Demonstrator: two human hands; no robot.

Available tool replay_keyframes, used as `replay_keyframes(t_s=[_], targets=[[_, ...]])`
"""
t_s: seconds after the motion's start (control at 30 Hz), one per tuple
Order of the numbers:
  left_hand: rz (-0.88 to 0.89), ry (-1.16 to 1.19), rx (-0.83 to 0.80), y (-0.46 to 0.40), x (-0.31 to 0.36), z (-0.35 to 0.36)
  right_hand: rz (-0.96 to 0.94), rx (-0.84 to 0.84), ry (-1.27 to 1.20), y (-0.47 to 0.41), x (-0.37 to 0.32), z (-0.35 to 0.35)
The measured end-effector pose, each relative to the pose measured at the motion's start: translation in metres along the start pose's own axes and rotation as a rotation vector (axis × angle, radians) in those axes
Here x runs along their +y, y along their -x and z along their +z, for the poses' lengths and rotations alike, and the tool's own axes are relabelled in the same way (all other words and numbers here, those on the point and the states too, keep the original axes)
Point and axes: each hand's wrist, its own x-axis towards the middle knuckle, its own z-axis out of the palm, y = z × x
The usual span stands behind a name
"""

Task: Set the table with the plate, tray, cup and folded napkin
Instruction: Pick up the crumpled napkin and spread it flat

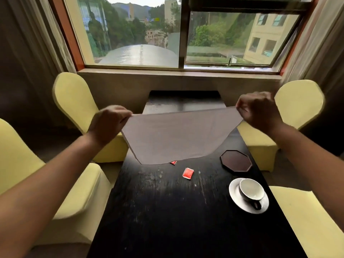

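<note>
Two hands stretch the napkin taut above the worktop: the left hand pinches one top corner, the right hand the other, likely to square it for folding. Its lower edge hangs just over a red packet. The tray and the cup on its plate sit right; the near left is open for laying it down.

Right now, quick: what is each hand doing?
Left hand: pinching the left corner of the napkin, held above the table.
Right hand: pinching the right corner of the napkin.
</note>
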Motion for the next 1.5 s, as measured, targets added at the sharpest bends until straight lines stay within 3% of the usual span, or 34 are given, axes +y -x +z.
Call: replay_keyframes(t_s=[0.37, 0.7, 0.83, 0.97, 1.17, 1.5], targets=[[0.055, 0.214, -0.386, 0.197, 0.050, 0.085, -0.027, -0.394, -0.087, 0.221, -0.056, 0.072], [-0.171, 0.226, -0.775, 0.331, 0.099, 0.137, 0.186, -0.868, -0.231, 0.365, -0.087, 0.126], [-0.184, 0.227, -0.802, 0.372, 0.118, 0.150, 0.138, -0.835, -0.266, 0.402, -0.096, 0.135], [-0.257, 0.229, -0.768, 0.402, 0.133, 0.155, 0.162, -0.693, -0.304, 0.440, -0.099, 0.140], [-0.246, 0.255, -0.537, 0.431, 0.158, 0.151, 0.159, -0.606, -0.321, 0.481, -0.105, 0.138], [-0.353, 0.248, -0.589, 0.458, 0.175, 0.135, 0.209, -0.559, -0.299, 0.501, -0.111, 0.123]])
